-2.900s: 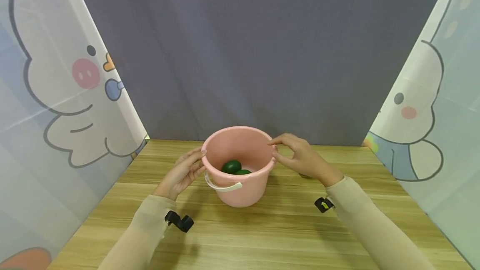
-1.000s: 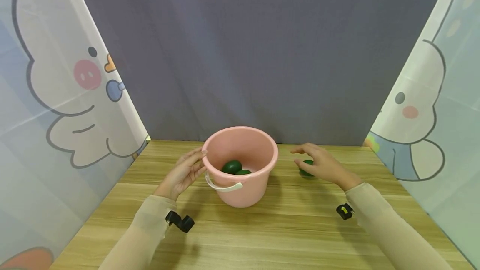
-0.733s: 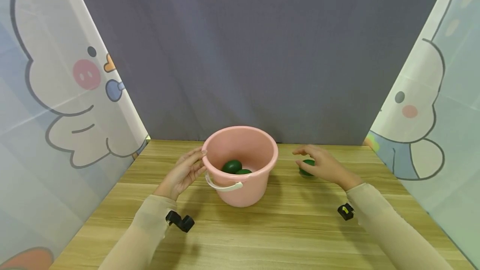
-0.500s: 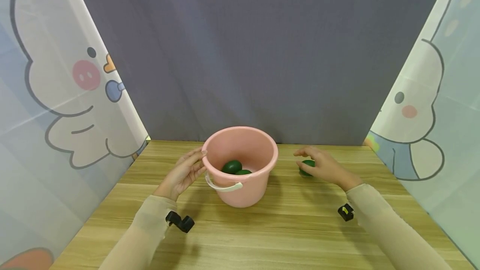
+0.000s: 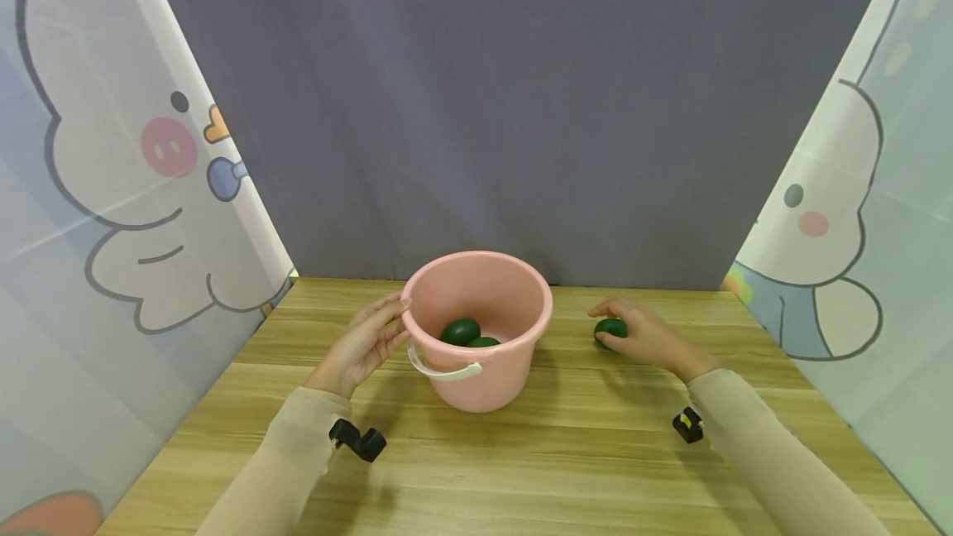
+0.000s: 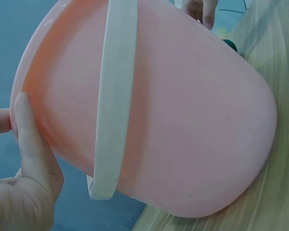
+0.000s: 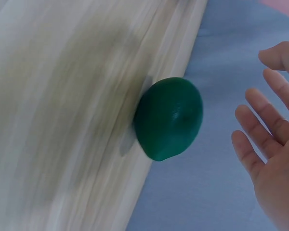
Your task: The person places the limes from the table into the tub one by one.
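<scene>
A pink bucket [image 5: 476, 383] with a white handle [image 5: 439, 372] stands upright on the wooden table. My left hand [image 5: 363, 347] pinches its rim at the left; in the left wrist view, fingers [image 6: 31, 139] lie on the outside under the lip. Inside the bucket lie two smooth, dark green, egg-shaped fruits [image 5: 460, 331], avocado-like. A third green fruit [image 7: 168, 119] rests on the table to the right of the bucket. Close over it is my right hand [image 5: 644, 339], thumb and fingers spread and apart from the fruit in the right wrist view.
The wooden table [image 5: 476, 478] ends at a grey curtain [image 5: 476, 106] behind the bucket. Cartoon-printed cloths [image 5: 112, 271] flank both sides. Each sleeve carries a small black mount [image 5: 357, 440] at the wrist.
My right hand has let go of the bucket's right rim, moved right to the fruit on the table, and lowered slightly beside it. The left hand and bucket stay put.
</scene>
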Available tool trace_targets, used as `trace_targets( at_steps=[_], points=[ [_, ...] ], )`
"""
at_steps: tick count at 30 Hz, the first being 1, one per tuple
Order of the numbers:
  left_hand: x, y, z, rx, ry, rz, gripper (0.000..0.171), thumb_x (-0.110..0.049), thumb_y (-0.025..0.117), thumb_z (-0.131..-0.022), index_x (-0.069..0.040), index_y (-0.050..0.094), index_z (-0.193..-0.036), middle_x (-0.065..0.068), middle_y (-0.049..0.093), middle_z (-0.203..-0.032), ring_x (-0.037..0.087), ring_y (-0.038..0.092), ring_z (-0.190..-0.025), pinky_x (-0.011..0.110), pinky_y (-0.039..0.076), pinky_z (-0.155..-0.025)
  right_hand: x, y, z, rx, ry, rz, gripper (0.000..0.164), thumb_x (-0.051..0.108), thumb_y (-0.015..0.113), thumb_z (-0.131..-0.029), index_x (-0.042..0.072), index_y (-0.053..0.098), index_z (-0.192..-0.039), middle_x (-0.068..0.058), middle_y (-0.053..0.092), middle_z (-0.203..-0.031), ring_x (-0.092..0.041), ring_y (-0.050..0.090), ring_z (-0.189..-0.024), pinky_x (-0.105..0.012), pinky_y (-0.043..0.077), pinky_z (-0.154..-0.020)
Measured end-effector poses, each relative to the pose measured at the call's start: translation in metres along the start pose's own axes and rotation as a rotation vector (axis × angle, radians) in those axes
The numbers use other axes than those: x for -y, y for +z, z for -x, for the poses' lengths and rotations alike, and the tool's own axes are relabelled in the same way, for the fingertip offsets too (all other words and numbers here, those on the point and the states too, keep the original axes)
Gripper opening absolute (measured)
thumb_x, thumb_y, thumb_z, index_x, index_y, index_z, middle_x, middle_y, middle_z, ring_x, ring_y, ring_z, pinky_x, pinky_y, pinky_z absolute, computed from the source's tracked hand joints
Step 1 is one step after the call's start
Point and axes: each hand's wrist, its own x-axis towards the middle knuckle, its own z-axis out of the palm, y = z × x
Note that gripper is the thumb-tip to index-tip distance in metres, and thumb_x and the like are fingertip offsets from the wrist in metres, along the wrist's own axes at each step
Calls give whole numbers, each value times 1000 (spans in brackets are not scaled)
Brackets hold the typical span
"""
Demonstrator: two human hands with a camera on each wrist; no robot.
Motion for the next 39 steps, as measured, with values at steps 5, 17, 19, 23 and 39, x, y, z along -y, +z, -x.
trace_targets(
  at_steps=[5,17,19,23,39],
  points=[
    [0,-1,0,-4,-3,-4,54,-15,54,-105,-1,32,-153,10,50,-127,7,63,-86,13,58,-75,-13,8,3,-5,6,24,33,5,76,-89,-1,66,-119,-15,66,-118,-38,60,-111,-58,52,-94],
    [-1,0,1,-10,1,-10,53,-15,55,-105,-1,34,-152,9,51,-124,7,63,-84,13,58,-75,-27,16,8,-10,30,27,32,7,77,-89,0,66,-118,-12,66,-114,-35,61,-106,-57,53,-92],
    [0,0,0,-12,2,-9,53,-15,55,-105,-1,34,-151,10,51,-124,7,63,-84,13,58,-75,-27,16,8,-9,42,23,33,7,77,-89,0,66,-119,-13,66,-115,-36,60,-107,-58,52,-93],
    [0,-1,0,-16,5,-8,51,-14,54,-105,-1,35,-150,9,53,-121,7,63,-83,13,58,-73,-28,16,8,-2,65,12,33,7,76,-89,-1,65,-120,-15,65,-117,-39,59,-110,-60,51,-94],
    [1,0,1,-23,13,-6,45,-13,53,-105,1,38,-145,8,54,-114,7,63,-80,13,58,-72,-38,21,11,3,135,39,47,14,79,-88,0,61,-128,-22,57,-127,-45,54,-113,-61,52,-90]
  ],
)
